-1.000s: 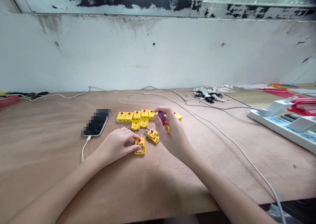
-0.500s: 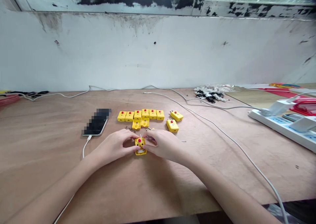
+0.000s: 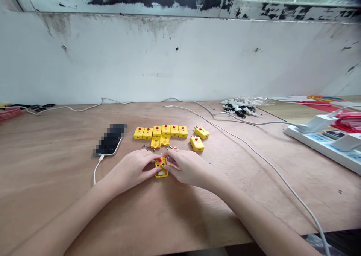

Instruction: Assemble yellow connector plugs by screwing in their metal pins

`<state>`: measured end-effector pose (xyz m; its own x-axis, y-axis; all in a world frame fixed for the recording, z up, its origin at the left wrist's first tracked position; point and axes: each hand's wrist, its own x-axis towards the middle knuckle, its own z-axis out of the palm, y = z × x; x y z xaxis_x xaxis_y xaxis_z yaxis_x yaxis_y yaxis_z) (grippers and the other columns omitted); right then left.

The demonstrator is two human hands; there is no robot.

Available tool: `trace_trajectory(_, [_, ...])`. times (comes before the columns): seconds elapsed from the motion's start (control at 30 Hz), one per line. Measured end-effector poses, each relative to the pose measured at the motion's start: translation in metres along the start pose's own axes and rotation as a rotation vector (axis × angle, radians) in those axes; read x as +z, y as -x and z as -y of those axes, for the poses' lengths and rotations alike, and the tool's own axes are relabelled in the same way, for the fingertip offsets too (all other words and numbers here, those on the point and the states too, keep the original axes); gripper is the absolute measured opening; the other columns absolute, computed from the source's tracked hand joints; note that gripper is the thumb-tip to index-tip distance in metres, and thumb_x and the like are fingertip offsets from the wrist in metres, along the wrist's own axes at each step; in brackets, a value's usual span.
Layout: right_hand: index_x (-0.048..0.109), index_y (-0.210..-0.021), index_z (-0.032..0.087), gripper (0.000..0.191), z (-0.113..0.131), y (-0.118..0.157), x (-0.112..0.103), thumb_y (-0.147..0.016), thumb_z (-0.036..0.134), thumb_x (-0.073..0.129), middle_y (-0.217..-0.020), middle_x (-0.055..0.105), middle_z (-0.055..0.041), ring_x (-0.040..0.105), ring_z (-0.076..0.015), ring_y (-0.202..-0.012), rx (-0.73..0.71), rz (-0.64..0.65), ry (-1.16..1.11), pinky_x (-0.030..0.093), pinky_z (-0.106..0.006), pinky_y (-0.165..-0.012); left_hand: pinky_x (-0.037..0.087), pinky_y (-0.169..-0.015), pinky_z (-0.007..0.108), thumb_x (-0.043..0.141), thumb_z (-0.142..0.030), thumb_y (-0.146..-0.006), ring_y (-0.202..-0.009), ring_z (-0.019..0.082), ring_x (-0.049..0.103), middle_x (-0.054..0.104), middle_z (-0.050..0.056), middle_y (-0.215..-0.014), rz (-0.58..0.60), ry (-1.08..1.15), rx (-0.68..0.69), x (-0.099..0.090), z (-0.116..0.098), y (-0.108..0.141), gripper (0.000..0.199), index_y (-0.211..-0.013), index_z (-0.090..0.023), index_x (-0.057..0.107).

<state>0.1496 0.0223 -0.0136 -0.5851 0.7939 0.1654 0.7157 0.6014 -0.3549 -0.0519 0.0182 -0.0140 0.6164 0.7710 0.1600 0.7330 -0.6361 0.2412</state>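
Observation:
Between my two hands sits a yellow thermocouple connector (image 3: 161, 172) with a red dot on top. My left hand (image 3: 132, 167) holds it steady with the fingertips. My right hand (image 3: 187, 168) is pressed up against it, pinching a small purple-handled screwdriver (image 3: 171, 159), whose tip is hidden by my fingers. Farther up the table lies a tight group of yellow connectors (image 3: 160, 132). Two more yellow connectors (image 3: 201, 132) (image 3: 196, 144) lie apart to the right of that group. Tiny metal screws (image 3: 146, 147) lie just below it.
A pixelated phone (image 3: 109, 140) on a white charging cable lies left of my hands on the plywood tabletop (image 3: 64, 154). White cables cross the table. A pile of small black-and-white parts (image 3: 239, 107) lies at the back, and a power strip (image 3: 318, 143) at the right.
My right hand has moved left from above the table to the connector, bringing the purple tool with it. A loose connector now lies farther right, and the hands barely shift in the last half second.

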Motion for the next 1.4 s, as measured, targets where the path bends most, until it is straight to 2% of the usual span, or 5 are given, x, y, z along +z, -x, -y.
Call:
trace_trajectory(0.3, [0.06, -0.092, 0.018, 0.011, 0.0012, 0.0001, -0.0041, -0.088, 0.026, 0.053, -0.079, 0.067, -0.0049, 0.06, -0.018, -0.07, 0.042, 0.029, 0.012, 0.032, -0.025, -0.055, 0.047, -0.081, 0.035, 0.044, -0.031, -0.095, -0.093, 0.024, 0.062, 0.067, 0.008, -0.106, -0.001, -0.06, 0.022, 0.0019, -0.0014, 0.0005, 0.026, -0.111, -0.019, 0.061])
trace_trajectory(0.6, [0.06, -0.088, 0.02, 0.008, 0.0047, -0.0004, -0.009, -0.085, 0.025, 0.054, -0.075, 0.063, 0.0003, 0.053, -0.0115, -0.062, 0.063, 0.025, -0.02, 0.026, -0.022, -0.052, 0.047, -0.076, 0.029, 0.057, -0.035, -0.088, -0.091, 0.02, 0.062, 0.067, 0.002, -0.102, -0.022, 0.176, -0.087, 0.0011, 0.0052, 0.0043, 0.026, -0.112, -0.025, 0.06])
trace_trajectory(0.8, [0.066, -0.089, 0.021, 0.013, 0.0025, -0.0017, -0.0083, -0.084, 0.027, 0.056, -0.073, 0.064, 0.0002, 0.05, -0.0112, -0.059, 0.088, 0.041, -0.008, 0.023, -0.023, -0.051, 0.046, -0.074, 0.027, 0.058, -0.036, -0.087, -0.089, 0.019, 0.063, 0.069, 0.001, -0.099, -0.044, 0.219, -0.065, 0.0007, 0.0071, 0.0048, 0.022, -0.105, -0.026, 0.065])
trace_trajectory(1.03, [0.065, -0.093, 0.021, 0.014, 0.0021, -0.0017, -0.0082, -0.083, 0.023, 0.056, -0.074, 0.066, 0.0001, 0.051, -0.011, -0.059, 0.059, 0.005, -0.049, 0.027, -0.022, -0.052, 0.044, -0.068, 0.028, 0.057, -0.036, -0.086, -0.079, 0.019, 0.062, 0.068, 0.002, -0.086, -0.077, 0.141, -0.071, -0.0043, 0.0009, 0.0047, 0.022, -0.103, -0.025, 0.067])
trace_trajectory(1.4, [0.065, -0.099, 0.022, 0.018, 0.0, -0.0017, -0.0078, -0.082, 0.026, 0.058, -0.075, 0.067, 0.0006, 0.054, -0.0114, -0.061, 0.065, -0.046, -0.084, 0.032, -0.021, -0.054, 0.047, -0.078, 0.032, 0.057, -0.039, -0.087, -0.091, 0.021, 0.061, 0.068, 0.003, -0.097, -0.152, 0.157, -0.063, -0.0035, 0.0065, 0.0063, 0.027, -0.107, -0.024, 0.065])
